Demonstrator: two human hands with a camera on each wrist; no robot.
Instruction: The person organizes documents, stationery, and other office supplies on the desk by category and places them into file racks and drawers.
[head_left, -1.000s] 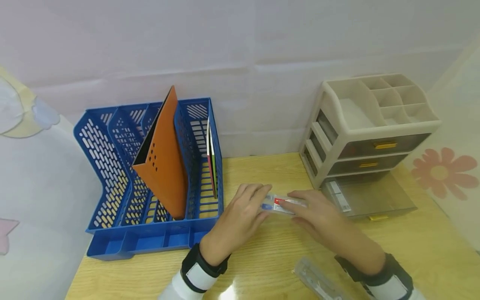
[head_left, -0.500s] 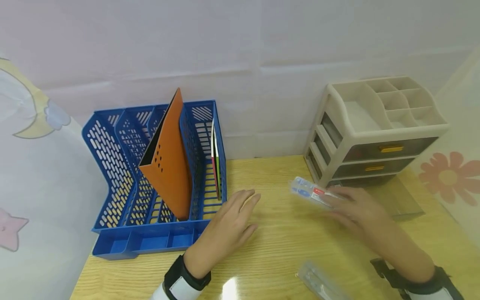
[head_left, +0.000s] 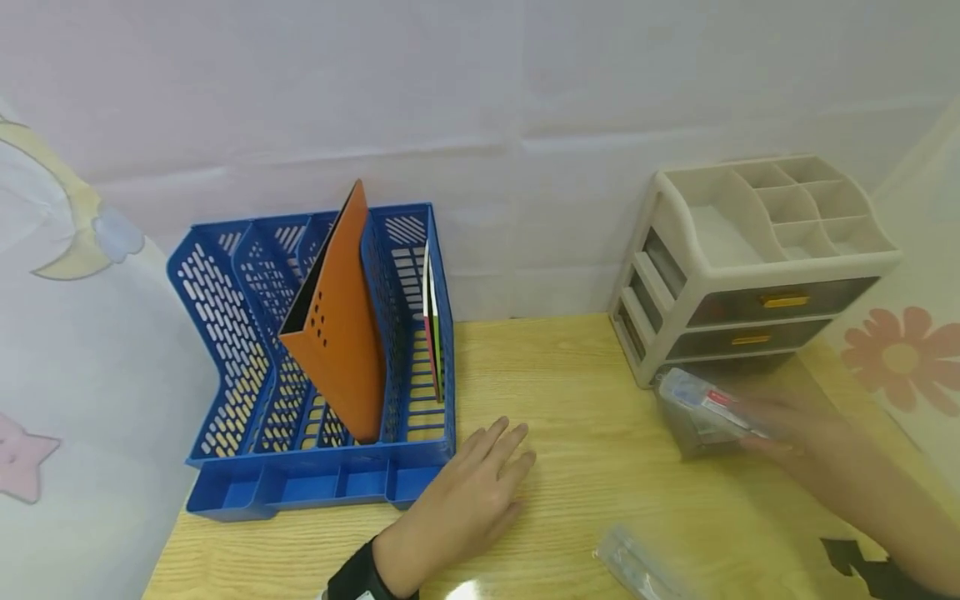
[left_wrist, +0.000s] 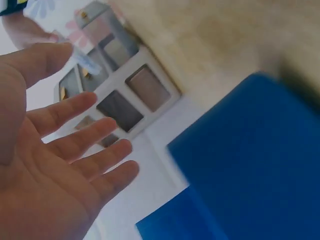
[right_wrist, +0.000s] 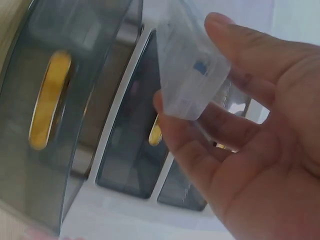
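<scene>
My right hand [head_left: 806, 433] pinches a clear plastic packet [head_left: 705, 400] with blue and red print, holding it over the pulled-out bottom drawer [head_left: 686, 433] of a beige drawer unit [head_left: 750, 267]. In the right wrist view the packet [right_wrist: 192, 80] sits between thumb and fingers, in front of smoky drawers with yellow handles [right_wrist: 47, 100]. My left hand [head_left: 468, 500] lies flat on the wooden table [head_left: 570, 392], fingers straight, empty, just right of the blue file rack [head_left: 315, 358]. In the left wrist view the palm [left_wrist: 55, 165] faces the camera.
An orange folder [head_left: 337, 325] and a thin booklet [head_left: 429, 317] stand in the blue rack. Another clear packet [head_left: 637, 567] lies near the table's front edge. Patterned cloth hangs at left and right; a pale wall stands behind.
My right hand lifted the packet from the table's middle and carried it right, over the open bottom drawer. My left hand let go and settled flat on the table.
</scene>
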